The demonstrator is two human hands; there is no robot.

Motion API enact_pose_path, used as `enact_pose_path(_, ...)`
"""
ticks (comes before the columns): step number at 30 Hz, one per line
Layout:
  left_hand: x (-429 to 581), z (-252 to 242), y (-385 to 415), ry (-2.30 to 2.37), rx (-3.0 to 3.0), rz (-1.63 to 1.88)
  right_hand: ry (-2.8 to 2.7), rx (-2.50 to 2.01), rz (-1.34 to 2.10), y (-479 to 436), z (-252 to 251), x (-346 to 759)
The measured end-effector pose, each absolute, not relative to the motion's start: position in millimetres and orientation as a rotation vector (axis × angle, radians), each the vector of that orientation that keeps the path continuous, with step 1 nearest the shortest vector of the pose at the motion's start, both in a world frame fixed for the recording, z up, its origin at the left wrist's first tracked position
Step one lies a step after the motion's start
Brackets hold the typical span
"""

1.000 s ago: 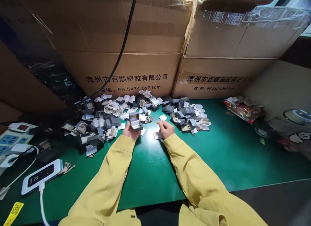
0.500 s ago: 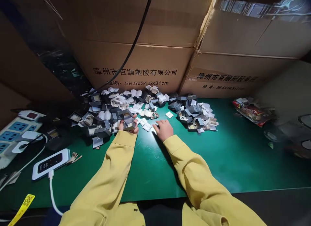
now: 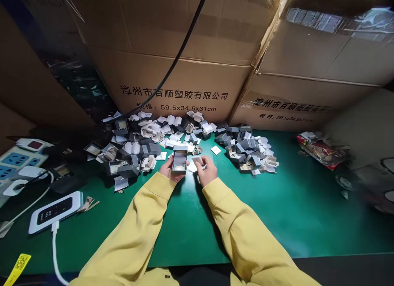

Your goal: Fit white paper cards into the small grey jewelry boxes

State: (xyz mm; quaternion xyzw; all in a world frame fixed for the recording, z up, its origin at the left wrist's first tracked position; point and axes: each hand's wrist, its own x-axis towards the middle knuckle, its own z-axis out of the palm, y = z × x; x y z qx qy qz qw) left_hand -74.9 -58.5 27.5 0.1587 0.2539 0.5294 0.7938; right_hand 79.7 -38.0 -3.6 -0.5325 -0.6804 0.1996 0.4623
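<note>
Near the middle of the green table, my left hand [image 3: 168, 170] is wrapped round a small dark grey box [image 3: 179, 162], open side up, with something pale inside its lower end. Just right of it, my right hand [image 3: 207, 171] pinches a small white card [image 3: 197, 159]. More white cards lie partly hidden between the two hands. A single white card [image 3: 216, 150] rests on the table beyond my right hand. Heaps of dark boxes and white paper pieces lie to the left [image 3: 131, 148] and to the right [image 3: 250, 148].
Large cardboard cartons [image 3: 184, 81] stand along the back. At the left are a power strip [image 3: 18, 165] and a white device [image 3: 55, 212] with a cable. A red plastic packet [image 3: 321, 150] lies at the right, and a black cable [image 3: 175, 58] hangs across the cartons.
My left hand has moved right, away from the left heap, with the box now turned upright to the view. My right hand has picked up a white card from the table.
</note>
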Motion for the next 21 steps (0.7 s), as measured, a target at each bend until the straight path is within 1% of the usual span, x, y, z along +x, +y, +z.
enact_pose_path(3,-73.3,20.9,-56.0,0.669,0.283,1.074,-1.521,-1.299,0.456,-39.9,8.6,91.9)
enact_pose_path(7,-70.0,15.5,-57.0,0.776,0.27,0.965,-1.496,-1.182,0.388,-43.0,21.5,101.0)
enact_pose_path(11,-66.1,15.5,-61.3,0.826,0.381,0.892,-1.529,-0.982,0.523,-45.0,27.2,100.2)
enact_pose_path(14,-65.4,14.7,-63.2,0.83,0.436,0.843,-1.592,-0.922,0.584,-44.5,26.5,99.2)
enact_pose_path(21,-62.6,9.3,-67.9,0.859,0.511,0.86,-1.87,-0.968,0.332,-40.4,13.4,98.8)
